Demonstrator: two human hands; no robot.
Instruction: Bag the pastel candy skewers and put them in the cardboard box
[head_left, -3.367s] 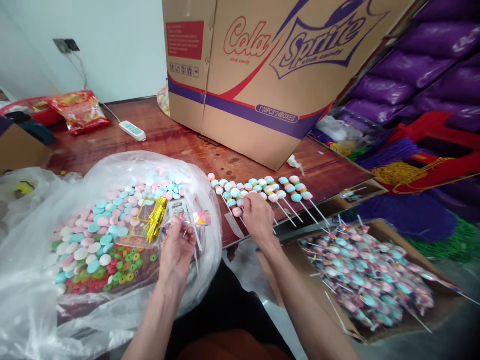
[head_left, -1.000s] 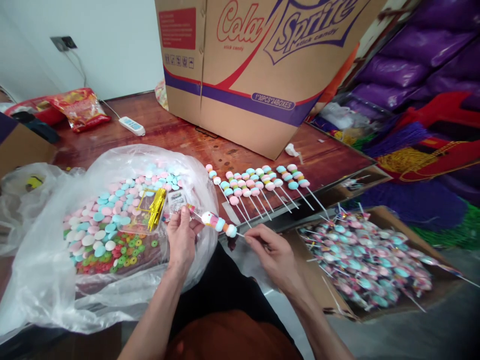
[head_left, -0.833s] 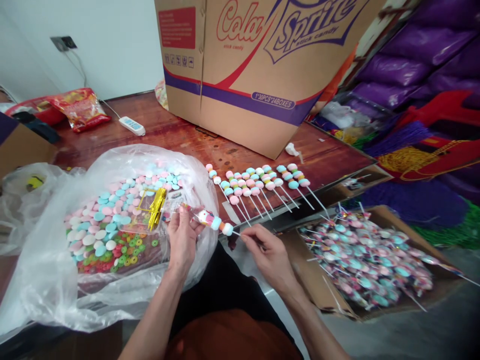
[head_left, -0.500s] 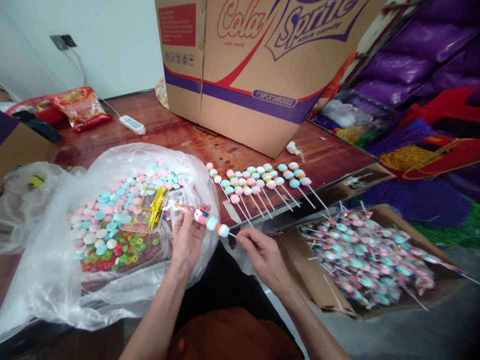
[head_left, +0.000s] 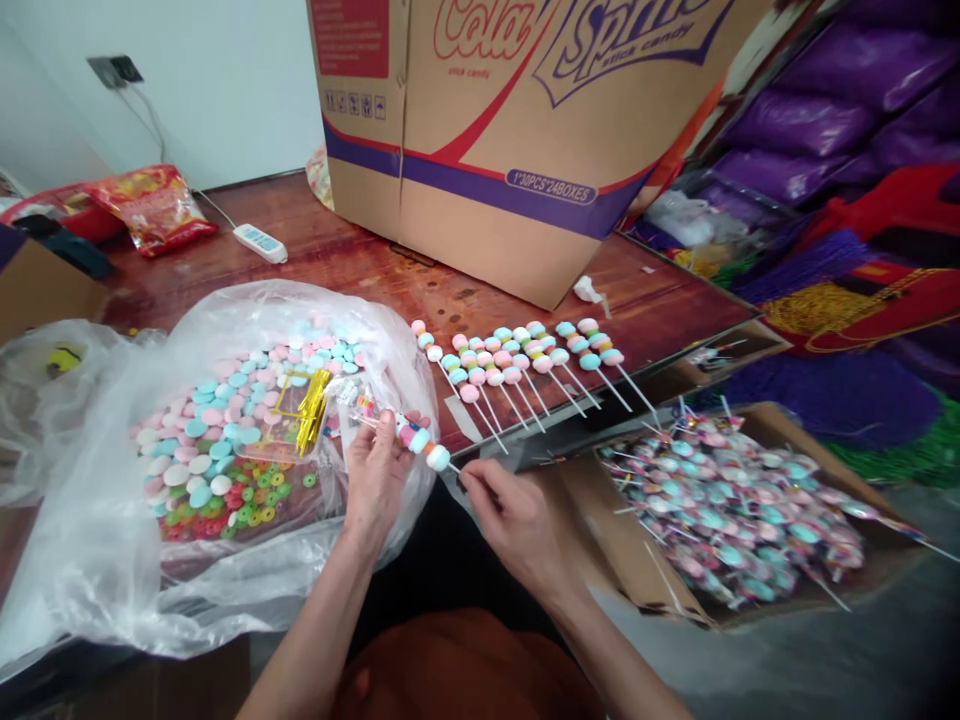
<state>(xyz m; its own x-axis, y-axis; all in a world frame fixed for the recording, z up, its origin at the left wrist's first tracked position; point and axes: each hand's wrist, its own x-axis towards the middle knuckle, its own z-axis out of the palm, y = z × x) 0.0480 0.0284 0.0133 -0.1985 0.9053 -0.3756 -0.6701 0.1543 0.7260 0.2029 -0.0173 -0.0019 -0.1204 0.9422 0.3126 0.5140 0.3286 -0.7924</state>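
A marshmallow-like candy stick, threaded with pastel pieces and orange rings, slants between my hands. My right hand pinches its white stick just below the lowest piece. At the upper end, my left hand grips a clear printed wrapper that covers the top pieces; its fingers partly hide them. Behind my left hand, a clear plastic sheet holds loose pastel candies, green and red gummy rings and gold twist ties. Bare candy sticks lie in a row on the table to the right.
A large cardboard box stands at the back of the table. Low on the right, an open carton is heaped with wrapped candy sticks. A power strip and a red packet lie at the back left.
My right hand has moved a little left and closer to my left hand, carrying the candy stick with it. Fewer bare pieces show below the wrapper. The view has shifted slightly.
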